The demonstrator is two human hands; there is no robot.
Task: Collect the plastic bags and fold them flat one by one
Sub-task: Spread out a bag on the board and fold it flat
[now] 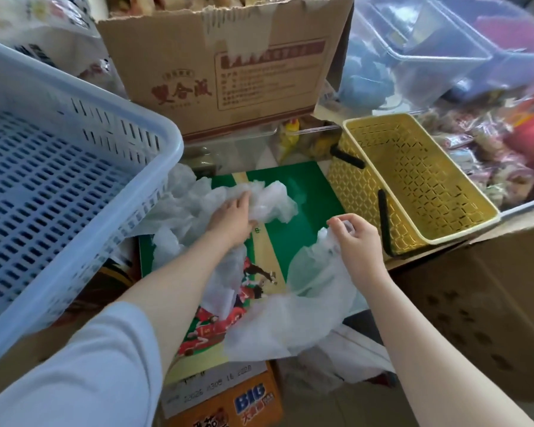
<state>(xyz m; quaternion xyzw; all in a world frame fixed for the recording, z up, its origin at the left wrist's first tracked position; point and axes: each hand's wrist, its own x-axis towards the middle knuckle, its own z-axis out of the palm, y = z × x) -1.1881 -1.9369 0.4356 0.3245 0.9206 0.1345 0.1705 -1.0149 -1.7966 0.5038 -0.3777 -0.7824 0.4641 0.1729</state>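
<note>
Several thin, translucent white plastic bags lie crumpled on a green printed board (302, 192). My left hand (233, 218) grips one crumpled bag (272, 201) near the board's far part. My right hand (356, 238) pinches the top edge of a second bag (293, 322), which hangs down and spreads over the board's near right side. More crumpled bags (179, 211) are heaped at the left, partly under the blue basket.
A large blue slotted basket (84, 167) overhangs on the left. A yellow basket (413, 180) with black handles sits on the right. A cardboard box (228, 66) stands behind, with clear bins (444, 47) and packaged goods at the far right.
</note>
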